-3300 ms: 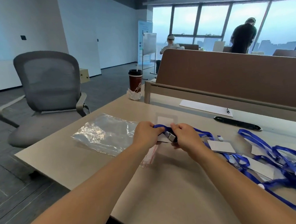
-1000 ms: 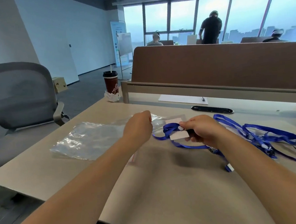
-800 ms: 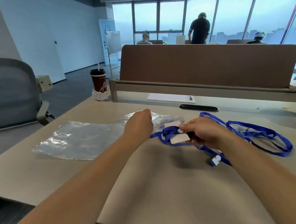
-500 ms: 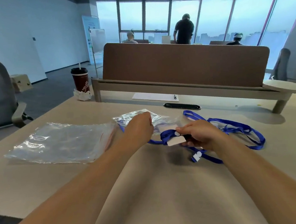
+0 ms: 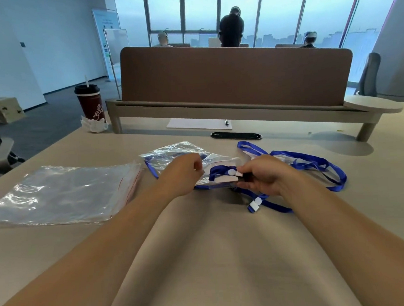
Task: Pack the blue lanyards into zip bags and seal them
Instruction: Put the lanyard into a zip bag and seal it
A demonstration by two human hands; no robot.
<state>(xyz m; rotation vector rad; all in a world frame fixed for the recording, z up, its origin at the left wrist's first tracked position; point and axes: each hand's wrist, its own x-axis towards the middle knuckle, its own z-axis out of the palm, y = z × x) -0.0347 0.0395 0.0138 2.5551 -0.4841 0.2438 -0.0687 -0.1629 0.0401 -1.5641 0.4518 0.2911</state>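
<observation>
A clear zip bag (image 5: 172,155) lies on the desk in front of me with part of a blue strap inside. My left hand (image 5: 184,174) pinches the bag's near edge. My right hand (image 5: 262,176) grips a folded blue lanyard (image 5: 218,173) with its white card and clip, right at the bag's mouth. The lanyard's tail with a white tag (image 5: 256,205) trails under my right wrist. More blue lanyards (image 5: 316,162) lie loose to the right.
A stack of clear zip bags (image 5: 62,193) lies at the left. Behind are a red cup (image 5: 90,103), a white sheet with a pen (image 5: 199,124), a black cable slot (image 5: 235,136) and the brown divider (image 5: 236,76). People are at the windows.
My view has swung to the right, so the bag stack slid left. My right hand has brought the folded lanyard closer to the bag held by my left hand.
</observation>
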